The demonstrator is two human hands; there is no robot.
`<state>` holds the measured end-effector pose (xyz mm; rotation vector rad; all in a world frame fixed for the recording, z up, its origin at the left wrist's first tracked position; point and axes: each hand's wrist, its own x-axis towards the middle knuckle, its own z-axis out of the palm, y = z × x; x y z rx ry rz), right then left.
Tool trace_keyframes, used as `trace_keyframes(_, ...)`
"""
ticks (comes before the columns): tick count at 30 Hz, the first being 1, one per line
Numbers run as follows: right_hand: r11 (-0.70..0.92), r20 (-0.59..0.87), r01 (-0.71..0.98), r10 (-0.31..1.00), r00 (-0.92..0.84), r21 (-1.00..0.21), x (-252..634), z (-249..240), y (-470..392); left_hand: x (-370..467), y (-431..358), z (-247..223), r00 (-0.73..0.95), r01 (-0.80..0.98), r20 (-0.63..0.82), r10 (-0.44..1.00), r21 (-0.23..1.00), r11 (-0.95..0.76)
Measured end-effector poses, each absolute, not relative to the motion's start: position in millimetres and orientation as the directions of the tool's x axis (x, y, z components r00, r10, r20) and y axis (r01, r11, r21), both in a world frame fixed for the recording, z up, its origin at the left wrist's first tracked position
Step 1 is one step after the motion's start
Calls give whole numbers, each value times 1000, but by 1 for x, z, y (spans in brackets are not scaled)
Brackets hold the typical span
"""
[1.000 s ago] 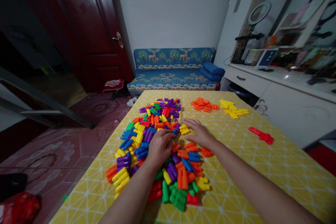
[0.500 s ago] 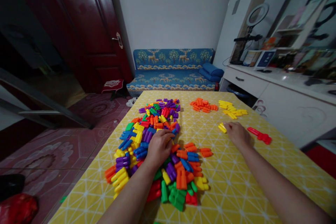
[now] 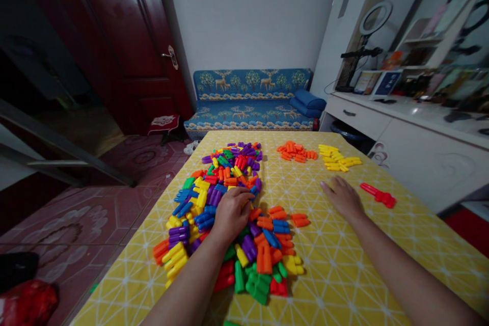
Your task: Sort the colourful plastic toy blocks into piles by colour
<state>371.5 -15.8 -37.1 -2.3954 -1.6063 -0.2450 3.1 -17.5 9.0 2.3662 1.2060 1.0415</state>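
A long heap of mixed plastic building pieces [image 3: 214, 195] in yellow, blue, purple, orange, green and red runs along the left of the table. My left hand [image 3: 232, 216] rests on its middle with the fingers curled down; whatever they grip is hidden. My right hand [image 3: 343, 198] hovers over the cloth with fingers apart and nothing in them. Just beyond it lies a group of yellow pieces [image 3: 336, 159]. Orange pieces [image 3: 293, 151] form another group to its left. Some red pieces [image 3: 378, 196] lie to the right of my right hand.
A yellow cloth with white lines covers the table [image 3: 324, 270]. Behind it stands a blue patterned sofa [image 3: 250, 107]. A white dresser [image 3: 424, 147] with a ring light [image 3: 376, 18] flanks the right side. On the left are a dark red door [image 3: 126, 35] and a small stool [image 3: 164, 122].
My right hand has let go of a yellow piece, which now lies with the yellow group, and its fingers have spread. My left hand has barely moved on the heap.
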Motion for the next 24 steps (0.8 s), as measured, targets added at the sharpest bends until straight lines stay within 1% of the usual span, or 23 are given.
trace_keyframes(3, -393, 181, 917, 899, 399, -70, 371, -41, -12, 3, -17, 8, 388, 585, 475, 790, 535, -609)
trace_keyframes(7, -417, 140, 908, 897, 420, -47, 367, -39, -13, 2, -16, 6, 390, 582, 482, 784, 531, -616)
trace_keyframes(9, -425, 122, 903, 895, 430, -63, 363, -35, -13, 2, -16, 6, 392, 583, 482, 784, 528, -617)
trace_keyframes(11, -450, 100, 885, 881, 462, -122, 353, -31, -15, 2, -16, 6, 391, 582, 482, 784, 531, -616)
trace_keyframes(12, -449, 84, 876, 880, 468, -178, 344, -29, -17, 2, -17, 6, 387, 580, 483, 785, 534, -615)
trace_keyframes(13, -422, 66, 868, 889, 452, -260, 332, -27, -19, 2, -16, 6, 386, 578, 482, 787, 539, -613)
trace_keyframes(14, -367, 51, 854, 910, 412, -369, 318, -26, -22, 2, -16, 6, 383, 574, 482, 788, 545, -612)
trace_keyframes(16, -178, 58, 761, 961, 272, -624, 284, -22, -31, 2, -16, 7, 369, 556, 488, 791, 566, -609)
trace_keyframes(17, -82, 80, 674, 975, 205, -734, 266, -20, -37, 3, -16, 7, 356, 535, 498, 791, 585, -610)
trace_keyframes(18, -6, 99, 579, 984, 151, -816, 248, -17, -43, 3, -16, 7, 337, 506, 514, 789, 608, -612)
trace_keyframes(19, 47, 109, 482, 989, 100, -875, 232, -14, -49, 3, -17, 8, 311, 472, 534, 786, 631, -615)
trace_keyframes(21, 112, 118, 299, 993, 2, -948, 208, -7, -59, 4, -17, 9, 249, 415, 559, 791, 676, -609)
trace_keyframes(23, 151, 142, 140, 987, -74, -979, 195, -4, -65, 3, -17, 13, 182, 369, 530, 828, 744, -557)
trace_keyframes(24, 163, 157, 74, 984, -83, -984, 193, -4, -66, 2, -16, 15, 158, 330, 485, 860, 795, -509)
